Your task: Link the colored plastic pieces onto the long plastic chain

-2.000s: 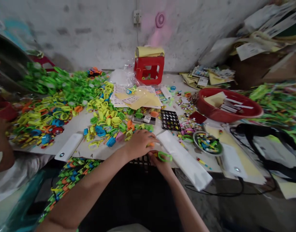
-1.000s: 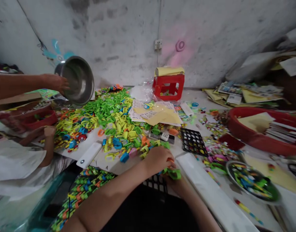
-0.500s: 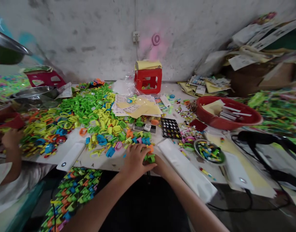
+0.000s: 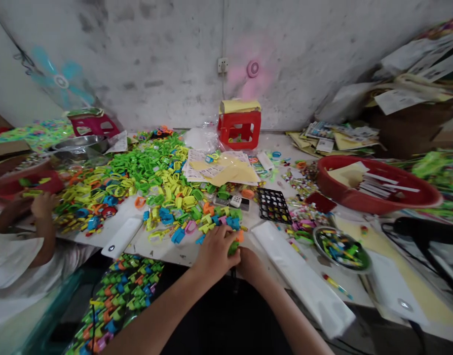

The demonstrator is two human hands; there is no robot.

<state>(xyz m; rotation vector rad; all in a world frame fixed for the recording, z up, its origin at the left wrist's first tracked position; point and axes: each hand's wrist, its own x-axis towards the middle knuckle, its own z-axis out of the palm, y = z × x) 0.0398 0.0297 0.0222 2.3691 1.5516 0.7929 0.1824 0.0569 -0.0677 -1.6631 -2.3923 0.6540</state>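
1. The hands meet at the near edge of the desk (image 4: 167, 252), likely so both can work one small piece.
2. The left hand (image 4: 215, 250) is curled, a green piece (image 4: 233, 247) between its thumb and fingers; the right hand (image 4: 250, 266) hides its fingers, so its grip cannot be told.
3. The green piece lies just beside the right hand; an orange piece (image 4: 240, 236) sits just beyond it.
4. The pile (image 4: 148, 170) spreads ahead, presumably for easy reach.

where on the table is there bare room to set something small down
Front edge: a small strip between the left white device and the left hand. Back: a patch between the red stand and the paper stack. Crowded: left and middle, under the bright plastic pile.
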